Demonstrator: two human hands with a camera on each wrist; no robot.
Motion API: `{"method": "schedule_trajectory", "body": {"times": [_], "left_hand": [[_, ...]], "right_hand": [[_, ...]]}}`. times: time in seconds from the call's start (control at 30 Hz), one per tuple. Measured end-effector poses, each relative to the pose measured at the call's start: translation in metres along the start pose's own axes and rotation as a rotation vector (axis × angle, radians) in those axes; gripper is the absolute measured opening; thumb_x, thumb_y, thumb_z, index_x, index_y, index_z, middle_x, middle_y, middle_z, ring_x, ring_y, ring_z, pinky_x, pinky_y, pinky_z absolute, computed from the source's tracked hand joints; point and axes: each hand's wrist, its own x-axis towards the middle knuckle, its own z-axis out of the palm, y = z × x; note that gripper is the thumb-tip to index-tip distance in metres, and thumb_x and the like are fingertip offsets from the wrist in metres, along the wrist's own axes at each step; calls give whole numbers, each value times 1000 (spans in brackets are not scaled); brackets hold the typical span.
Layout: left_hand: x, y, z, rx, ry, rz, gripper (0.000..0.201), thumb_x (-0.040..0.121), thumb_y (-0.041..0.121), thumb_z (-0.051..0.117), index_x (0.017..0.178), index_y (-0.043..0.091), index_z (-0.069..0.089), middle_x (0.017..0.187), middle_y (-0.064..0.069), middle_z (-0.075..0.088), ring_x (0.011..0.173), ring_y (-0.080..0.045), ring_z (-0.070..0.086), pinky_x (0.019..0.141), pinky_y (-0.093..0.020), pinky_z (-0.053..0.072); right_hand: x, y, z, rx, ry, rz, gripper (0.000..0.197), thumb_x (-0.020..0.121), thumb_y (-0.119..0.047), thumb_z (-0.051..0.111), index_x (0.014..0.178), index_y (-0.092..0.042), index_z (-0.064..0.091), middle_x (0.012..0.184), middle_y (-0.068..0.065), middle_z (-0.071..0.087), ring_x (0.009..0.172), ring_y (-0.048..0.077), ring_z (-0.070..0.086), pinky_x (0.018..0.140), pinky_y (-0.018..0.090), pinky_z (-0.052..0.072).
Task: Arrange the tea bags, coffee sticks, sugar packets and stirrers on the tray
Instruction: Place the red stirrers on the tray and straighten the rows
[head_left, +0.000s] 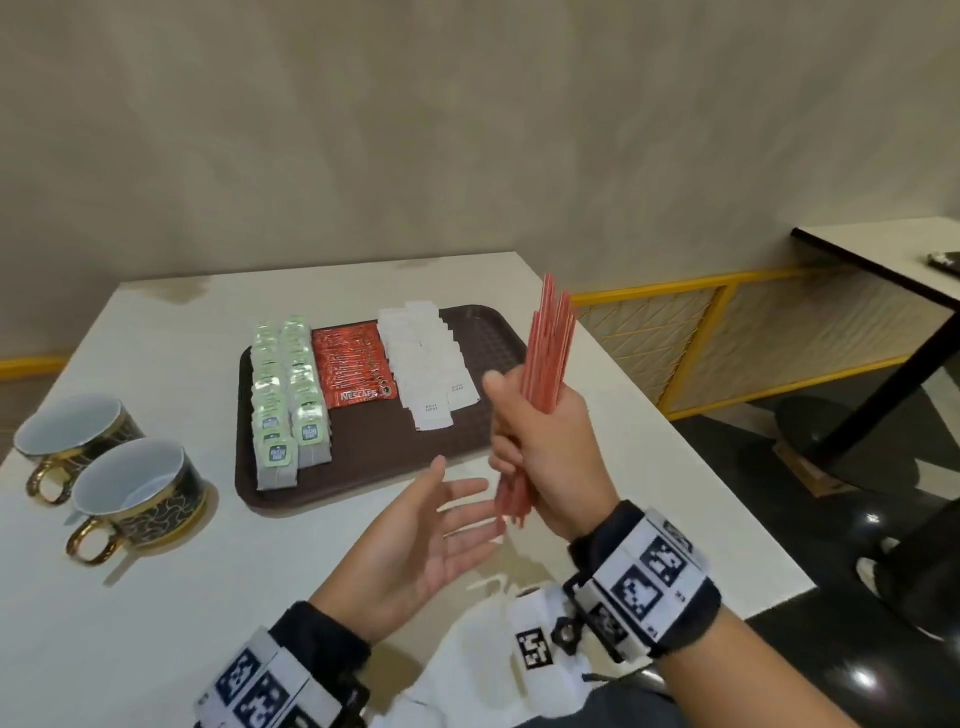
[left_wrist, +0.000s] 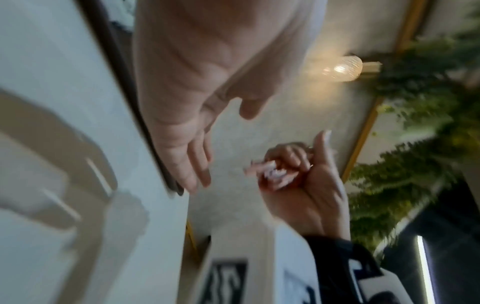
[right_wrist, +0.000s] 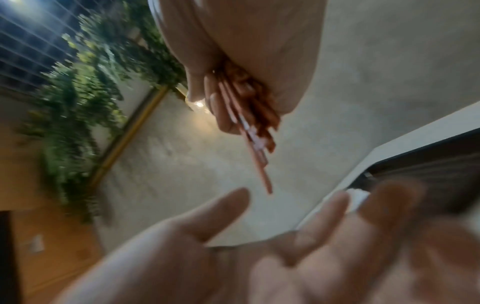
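A brown tray lies on the white table. On it stand two rows of green tea bags at the left, red coffee sticks in the middle and white sugar packets to their right. My right hand grips a bundle of red stirrers upright above the tray's right front corner; the bundle's lower ends stick out below the fist. My left hand is held palm up just below those ends, fingers straight, holding nothing. The wrist views are blurred.
Two dark cups with gold handles stand at the table's left. White paper or cloth lies at the near edge under my wrists. The tray's right part is bare. A yellow railing and another table are at the right.
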Motion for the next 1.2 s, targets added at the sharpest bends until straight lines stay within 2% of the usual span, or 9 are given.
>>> {"method": "schedule_trajectory", "body": {"times": [0.1, 0.2, 0.4, 0.57, 0.7, 0.8, 0.93, 1.07, 1.2], "left_hand": [[-10, 1, -1, -351, -103, -43, 52, 96, 49, 46, 110, 2, 63, 121, -21, 64, 116, -35, 60, 111, -45, 38], [-19, 9, -6, -536, -90, 30, 48, 97, 44, 45, 106, 3, 68, 115, -17, 68, 102, -30, 69, 93, -40, 54], [-17, 14, -17, -658, 45, 87, 40, 77, 15, 55, 110, -4, 66, 101, -18, 73, 83, -27, 73, 78, -44, 57], [-14, 14, -14, -729, -5, 128, 29, 75, 14, 53, 79, -3, 76, 84, -13, 74, 68, -24, 73, 74, -39, 55], [-9, 15, -14, -708, -37, 143, 30, 78, 18, 53, 87, 0, 76, 92, -12, 74, 75, -23, 73, 79, -40, 54], [-10, 16, -17, -670, -87, 156, 41, 85, 27, 54, 112, 2, 71, 118, -13, 69, 108, -23, 66, 102, -37, 47], [-14, 32, -29, -254, -12, 423, 65, 95, 58, 43, 125, 4, 64, 128, -17, 63, 108, -26, 64, 102, -43, 43], [-30, 62, -20, 411, -24, 652, 80, 71, 74, 60, 134, 25, 56, 132, 3, 62, 119, -19, 61, 85, -40, 55], [-35, 76, -5, 778, 82, 699, 34, 84, 53, 64, 114, 39, 70, 127, 18, 63, 120, -1, 57, 104, -34, 45]], "right_hand": [[-4, -2, 36, 33, -43, -140, 34, 83, -17, 72, 68, -15, 41, 51, 2, 34, 41, 15, 34, 41, 24, 35], [-7, 9, 54, -67, -136, -138, 33, 82, -5, 74, 66, -11, 45, 56, 4, 40, 51, 16, 42, 54, 24, 44], [-3, 40, 58, -215, -274, -2, 26, 76, 2, 77, 75, -7, 52, 64, -1, 51, 61, 11, 53, 69, 22, 49], [2, 41, 57, -273, -380, 43, 25, 76, 8, 75, 81, -5, 54, 67, -14, 61, 65, -5, 60, 62, 15, 50], [5, 43, 56, -353, -389, 52, 35, 79, 3, 74, 73, -26, 56, 59, -23, 62, 61, -8, 60, 64, 11, 46], [10, 41, 58, -386, -377, 52, 32, 86, -12, 72, 66, -23, 50, 49, -18, 53, 48, -3, 52, 57, 16, 44], [16, 30, 53, -396, -414, 79, 36, 90, -4, 63, 61, -12, 43, 45, -11, 43, 38, 3, 38, 42, 15, 34], [16, 19, 55, -502, -534, 111, 34, 83, 8, 56, 58, -10, 40, 43, -6, 37, 35, 7, 34, 38, 18, 31], [15, 12, 61, -612, -636, 104, 27, 82, 5, 59, 59, -7, 50, 44, 3, 44, 35, 12, 39, 43, 21, 34]]}}
